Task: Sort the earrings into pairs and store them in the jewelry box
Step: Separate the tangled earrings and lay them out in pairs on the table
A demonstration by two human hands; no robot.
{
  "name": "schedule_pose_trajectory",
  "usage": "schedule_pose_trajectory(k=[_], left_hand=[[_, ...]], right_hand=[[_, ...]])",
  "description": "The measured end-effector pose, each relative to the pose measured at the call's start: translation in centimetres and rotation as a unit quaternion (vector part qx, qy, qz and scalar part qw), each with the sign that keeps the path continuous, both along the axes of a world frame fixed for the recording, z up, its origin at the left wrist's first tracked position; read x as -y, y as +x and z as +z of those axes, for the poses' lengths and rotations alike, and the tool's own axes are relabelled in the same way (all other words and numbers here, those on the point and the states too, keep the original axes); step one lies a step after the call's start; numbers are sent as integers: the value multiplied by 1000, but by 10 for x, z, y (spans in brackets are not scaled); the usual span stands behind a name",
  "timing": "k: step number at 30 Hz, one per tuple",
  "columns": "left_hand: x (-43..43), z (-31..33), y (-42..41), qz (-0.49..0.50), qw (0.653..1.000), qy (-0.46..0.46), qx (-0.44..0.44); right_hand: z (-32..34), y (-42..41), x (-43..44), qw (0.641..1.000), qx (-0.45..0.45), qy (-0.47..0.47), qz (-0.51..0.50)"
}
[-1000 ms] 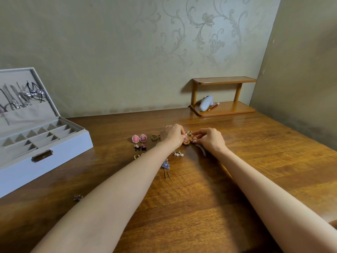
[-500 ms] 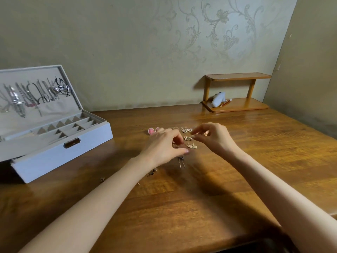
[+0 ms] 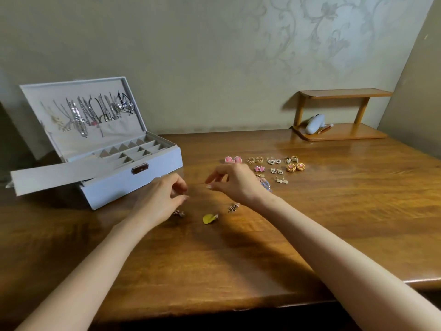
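Note:
A pale blue jewelry box (image 3: 112, 185) stands open at the left, its divided tray bare and its lid hung with necklaces. Several earring pairs lie in rows at centre right, among them pink ovals (image 3: 233, 159) and gold rounds (image 3: 295, 167). Loose pieces lie nearer me: a yellow earring (image 3: 210, 218), a small silver one (image 3: 233, 208) and another silver one (image 3: 179, 213). My left hand (image 3: 162, 199) hovers over the table with fingers curled, just above that silver piece. My right hand (image 3: 235, 182) hangs beside it, fingers apart and holding nothing that I can see.
A small wooden shelf (image 3: 338, 134) stands at the back right against the wall, with a white object and a pen on its lower board. The table's front edge (image 3: 262, 304) runs close below my forearms. A side wall closes the right.
Both hands have left the sorted rows and moved left and toward me, over the loose pieces. The view has swung left, so the box now sits nearer the centre.

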State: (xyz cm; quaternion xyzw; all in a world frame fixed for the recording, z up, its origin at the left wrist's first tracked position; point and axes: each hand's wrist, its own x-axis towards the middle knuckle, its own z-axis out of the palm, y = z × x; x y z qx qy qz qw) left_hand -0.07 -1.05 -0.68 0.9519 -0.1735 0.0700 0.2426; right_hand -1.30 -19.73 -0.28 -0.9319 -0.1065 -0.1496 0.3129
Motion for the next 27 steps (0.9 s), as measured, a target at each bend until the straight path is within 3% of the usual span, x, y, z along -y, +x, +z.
schedule_pose_trajectory(k=[8, 17, 23, 27], left_hand=[[-27, -2, 4, 39, 998, 21, -33], [-27, -3, 7, 14, 995, 55, -86], [-22, -1, 6, -51, 994, -38, -88], [-12, -4, 6, -58, 996, -67, -19]], right_hand=[[-6, 15, -28, 989, -89, -74, 88], [-7, 11, -49, 978, -122, -113, 128], [-1, 16, -41, 988, -98, -75, 92], [6, 19, -33, 992, -89, -34, 87]])
